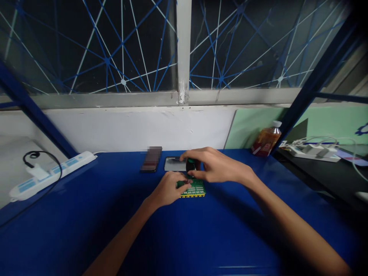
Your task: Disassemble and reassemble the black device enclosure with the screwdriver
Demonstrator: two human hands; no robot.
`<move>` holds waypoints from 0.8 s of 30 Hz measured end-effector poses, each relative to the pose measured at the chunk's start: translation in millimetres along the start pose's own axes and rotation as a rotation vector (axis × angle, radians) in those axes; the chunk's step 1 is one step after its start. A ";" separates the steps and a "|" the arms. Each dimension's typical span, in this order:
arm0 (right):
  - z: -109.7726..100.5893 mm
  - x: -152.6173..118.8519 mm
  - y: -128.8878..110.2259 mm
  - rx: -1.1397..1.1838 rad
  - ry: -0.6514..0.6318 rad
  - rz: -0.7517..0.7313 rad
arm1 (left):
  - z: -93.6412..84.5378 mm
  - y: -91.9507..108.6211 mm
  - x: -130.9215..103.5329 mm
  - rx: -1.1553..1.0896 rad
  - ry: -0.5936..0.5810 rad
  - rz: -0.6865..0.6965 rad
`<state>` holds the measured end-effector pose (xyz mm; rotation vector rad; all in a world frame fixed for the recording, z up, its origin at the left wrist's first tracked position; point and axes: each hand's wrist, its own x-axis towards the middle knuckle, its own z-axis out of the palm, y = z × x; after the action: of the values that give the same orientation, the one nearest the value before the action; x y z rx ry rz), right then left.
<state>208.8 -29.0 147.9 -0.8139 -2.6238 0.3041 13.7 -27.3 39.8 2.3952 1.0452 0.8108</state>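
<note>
Board [197, 188] on glossy blue table [184, 237], yellow toothed edge facing near side, running left-right; full long axis hidden by hands. Flat, green, rows of pale rectangles. Left hand [169, 188] over board's left side, whether gripping cannot tell. Right hand [212, 165] grasps dark rounded piece [190, 166], green-topped, roughly upright at board's far side. Behind: grey-faced rectangle [174, 164], partly covered by right hand; dark slab [151, 159] beside it

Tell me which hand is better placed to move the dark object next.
Probably the right hand: its thumb and fingers hold the dark object, while the left hand is at the board.
</note>
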 end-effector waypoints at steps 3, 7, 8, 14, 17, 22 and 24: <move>1.6 1.4 0.3 -0.042 0.033 0.018 | 0.8 -2.1 0.0 0.059 0.033 -0.010; 5.0 3.4 0.3 -0.137 0.052 0.055 | 2.6 -5.2 -0.1 0.051 0.036 -0.008; 6.2 3.9 0.4 -0.159 0.051 0.064 | 2.8 -5.4 -0.2 0.032 0.034 -0.003; 6.4 3.1 -0.3 -0.172 0.043 0.054 | 0.0 -1.2 -0.3 -0.007 0.029 0.004; 2.7 1.3 -1.5 -0.114 0.040 0.017 | -1.8 1.9 -0.2 -0.003 0.011 0.004; 2.2 0.6 -1.2 -0.009 -0.002 -0.023 | -2.8 3.8 0.0 0.017 -0.029 0.017; 3.1 0.9 -1.1 0.013 -0.004 -0.013 | -2.6 3.4 0.2 0.023 -0.033 0.017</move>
<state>206.3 -29.6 145.7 -0.7920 -2.6272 0.3198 13.9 -29.1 43.7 2.4314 1.0273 0.7663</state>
